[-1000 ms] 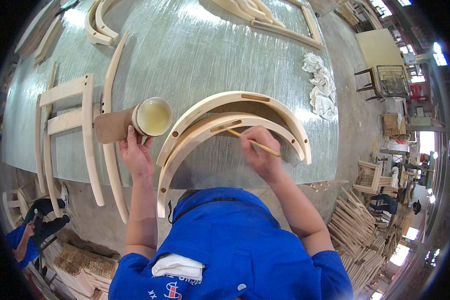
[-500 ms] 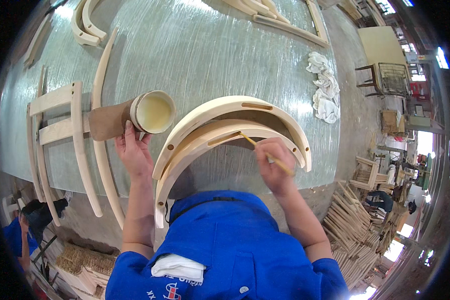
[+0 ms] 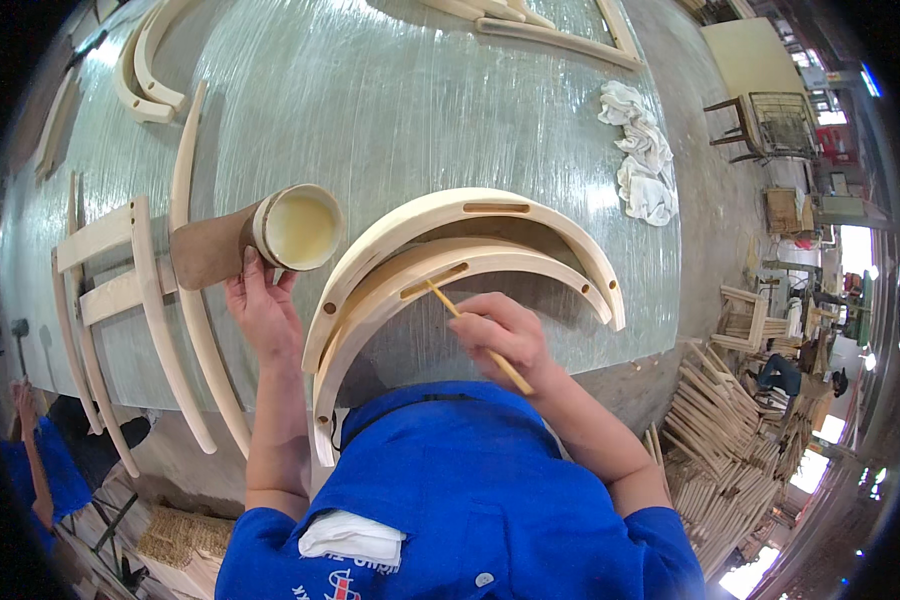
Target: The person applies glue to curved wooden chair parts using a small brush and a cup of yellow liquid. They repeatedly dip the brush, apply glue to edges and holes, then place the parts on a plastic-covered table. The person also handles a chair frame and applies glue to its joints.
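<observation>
Two curved pale wooden chair parts lie one behind the other on the table in front of me, the far curved part point(image 3: 425, 208) and the near curved part point(image 3: 390, 295). Both have a long slot and round holes. My right hand point(image 3: 505, 338) grips a thin wooden stick point(image 3: 510, 372), its tip at the slot point(image 3: 434, 283) of the near part. Left of them, my left hand point(image 3: 267, 310) holds a brown-sided cup point(image 3: 215, 248) from below. Its mouth faces me, showing a cream-coloured liquid point(image 3: 303, 230) inside.
Left of the cup stands a wooden chair frame point(image 3: 147, 290). More curved parts point(image 3: 142, 85) and a wooden frame point(image 3: 560, 42) lie toward the back. White crumpled cloths point(image 3: 645, 160) rest near the right table edge. Beyond are stacked wooden sticks point(image 3: 725, 440); another person point(image 3: 45, 470) is at lower left.
My right hand has moved left with the stick, whose tip went from the slot's right end toward its middle. The left hand still holds the cup in nearly the same place.
</observation>
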Motion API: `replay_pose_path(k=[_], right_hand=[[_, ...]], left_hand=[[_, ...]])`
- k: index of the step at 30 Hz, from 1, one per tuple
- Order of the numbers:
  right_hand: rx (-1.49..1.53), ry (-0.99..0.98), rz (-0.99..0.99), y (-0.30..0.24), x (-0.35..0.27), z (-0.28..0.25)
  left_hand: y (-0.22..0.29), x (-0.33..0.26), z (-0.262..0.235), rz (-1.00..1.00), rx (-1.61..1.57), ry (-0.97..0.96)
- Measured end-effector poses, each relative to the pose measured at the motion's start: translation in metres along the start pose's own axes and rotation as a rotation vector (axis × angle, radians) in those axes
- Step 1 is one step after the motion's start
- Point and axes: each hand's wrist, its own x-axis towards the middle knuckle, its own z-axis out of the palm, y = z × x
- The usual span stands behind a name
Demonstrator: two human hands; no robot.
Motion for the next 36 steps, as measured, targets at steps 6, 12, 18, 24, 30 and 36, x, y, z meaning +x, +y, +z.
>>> replay_pose_path(k=[6, 12, 18, 24, 30, 36], right_hand=[[-0.114, 0.086, 0.059, 0.012, 0.001, -0.023], [-0.062, 0.106, 0.132, -0.007, -0.002, -0.003], [0.049, -0.039, -0.104, -0.002, 0.009, 0.02], [-0.025, -0.146, -0.193, 0.046, 0.016, -0.055], [0.039, -0.186, -0.265, 0.062, -0.014, -0.152], [1.026, 0.884, 0.456, 0.144, -0.135, -0.246]], left_hand=[[0.013, -0.013, 0.009, 0.041, 0.027, -0.024], [0.023, -0.038, 0.008, 0.066, 0.061, 0.015], [0.033, -0.078, 0.008, 0.093, 0.074, 0.063], [0.034, -0.117, 0.017, 0.165, 0.096, 0.129], [0.006, -0.122, 0.084, 0.076, 0.116, -0.063], [-0.106, -0.108, 0.212, -0.166, 0.302, -0.384]])
